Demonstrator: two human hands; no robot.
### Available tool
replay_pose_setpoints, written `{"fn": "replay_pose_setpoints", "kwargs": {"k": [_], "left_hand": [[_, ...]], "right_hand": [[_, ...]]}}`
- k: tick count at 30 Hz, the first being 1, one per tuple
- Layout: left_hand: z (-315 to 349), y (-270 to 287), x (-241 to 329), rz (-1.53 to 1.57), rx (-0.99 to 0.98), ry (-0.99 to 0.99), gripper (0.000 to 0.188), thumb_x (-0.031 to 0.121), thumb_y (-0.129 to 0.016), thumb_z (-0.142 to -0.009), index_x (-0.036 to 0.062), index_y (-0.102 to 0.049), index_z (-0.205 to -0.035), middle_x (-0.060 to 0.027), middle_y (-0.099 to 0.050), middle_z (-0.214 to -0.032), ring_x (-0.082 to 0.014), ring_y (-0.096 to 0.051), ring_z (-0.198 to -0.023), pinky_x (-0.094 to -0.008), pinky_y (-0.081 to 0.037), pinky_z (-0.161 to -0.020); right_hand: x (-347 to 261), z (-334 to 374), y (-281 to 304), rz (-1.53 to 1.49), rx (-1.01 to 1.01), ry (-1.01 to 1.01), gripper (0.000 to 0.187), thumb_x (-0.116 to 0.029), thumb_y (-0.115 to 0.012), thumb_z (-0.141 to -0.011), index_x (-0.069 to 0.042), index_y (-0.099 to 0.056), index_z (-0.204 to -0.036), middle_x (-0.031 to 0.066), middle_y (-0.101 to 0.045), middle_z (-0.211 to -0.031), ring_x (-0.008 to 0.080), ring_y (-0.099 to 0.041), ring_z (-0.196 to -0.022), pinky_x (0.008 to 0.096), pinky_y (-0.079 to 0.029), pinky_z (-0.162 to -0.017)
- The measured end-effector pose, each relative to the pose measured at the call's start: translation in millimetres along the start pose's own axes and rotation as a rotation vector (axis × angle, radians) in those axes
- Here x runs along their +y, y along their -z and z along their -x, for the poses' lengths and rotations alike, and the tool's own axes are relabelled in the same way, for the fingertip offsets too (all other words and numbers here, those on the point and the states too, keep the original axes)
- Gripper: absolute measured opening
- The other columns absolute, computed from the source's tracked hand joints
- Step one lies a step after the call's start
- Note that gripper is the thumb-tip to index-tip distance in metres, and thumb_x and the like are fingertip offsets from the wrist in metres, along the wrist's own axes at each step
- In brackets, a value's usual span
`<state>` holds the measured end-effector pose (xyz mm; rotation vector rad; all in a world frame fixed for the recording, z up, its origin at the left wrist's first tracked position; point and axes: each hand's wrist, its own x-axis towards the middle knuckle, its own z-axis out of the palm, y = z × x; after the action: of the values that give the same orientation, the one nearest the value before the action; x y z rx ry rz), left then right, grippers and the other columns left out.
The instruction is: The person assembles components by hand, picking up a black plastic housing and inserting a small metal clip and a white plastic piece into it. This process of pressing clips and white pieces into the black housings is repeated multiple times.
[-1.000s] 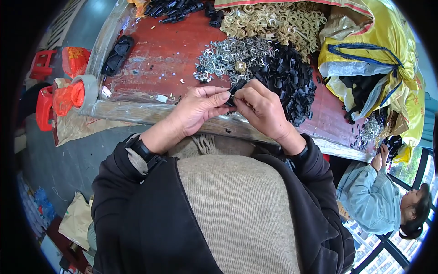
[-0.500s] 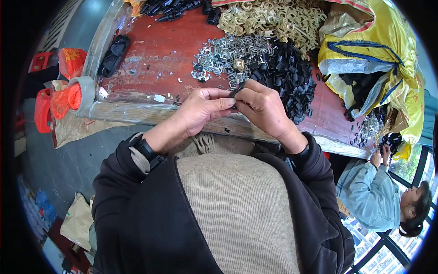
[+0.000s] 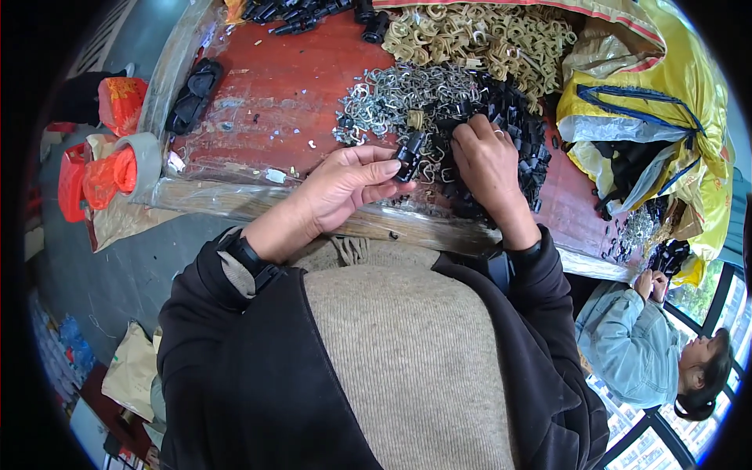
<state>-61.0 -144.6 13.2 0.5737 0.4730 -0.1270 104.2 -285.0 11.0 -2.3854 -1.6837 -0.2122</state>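
Between the thumb and fingers of my left hand (image 3: 356, 180) is a small black plastic fitting (image 3: 409, 155), tilted upward above the table's near edge. My right hand (image 3: 487, 160) reaches down into a pile of small black plastic pieces (image 3: 536, 160), its fingers bent and close together. The fingertips are partly lost among the dark pieces, so what they grip cannot be made out. Left of that pile lies a heap of silvery metal hooks (image 3: 376, 102), with a gold-coloured square piece (image 3: 415, 119) on it. Behind them is a heap of pale gold ring-shaped parts (image 3: 486, 35).
Black fittings (image 3: 294, 14) lie at the far edge of the red table (image 3: 266, 117), a black cloth-like item (image 3: 194, 95) at its left. A tape roll (image 3: 146, 168) hangs by the left corner. Yellow sacks (image 3: 638, 117) stand right; a co-worker (image 3: 634, 337) sits beyond, hands at the table.
My hands were together at the black fitting; now they are apart. The right hand has moved right and away from me to the black pieces, while the left keeps the fitting.
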Motion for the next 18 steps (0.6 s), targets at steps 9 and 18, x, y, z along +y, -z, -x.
{"fn": "replay_pose_setpoints", "kwargs": {"k": [9, 18], "left_hand": [[16, -5, -6, 0.015, 0.021, -0.043, 0.024, 0.009, -0.056, -0.077, -0.0025, -0.049, -0.097, -0.0099, -0.057, -0.09, -0.0201, -0.058, -0.083, -0.0207, -0.049, -0.068], [16, 1, 2, 0.043, 0.013, -0.05, 0.022, 0.01, -0.055, -0.078, -0.0028, -0.049, -0.096, -0.0101, -0.056, -0.091, -0.0202, -0.058, -0.083, -0.0202, -0.05, -0.067]], "right_hand": [[-12, -7, 16, -0.132, 0.039, -0.038, 0.01, -0.016, -0.055, -0.07, -0.008, -0.049, -0.072, 0.0078, -0.046, -0.076, 0.026, -0.052, -0.069, 0.0344, -0.042, -0.06], [-1, -28, -12, 0.062, 0.031, 0.086, 0.01, -0.013, -0.056, -0.07, -0.006, -0.049, -0.074, 0.0086, -0.048, -0.078, 0.029, -0.052, -0.066, 0.0354, -0.042, -0.056]]}}
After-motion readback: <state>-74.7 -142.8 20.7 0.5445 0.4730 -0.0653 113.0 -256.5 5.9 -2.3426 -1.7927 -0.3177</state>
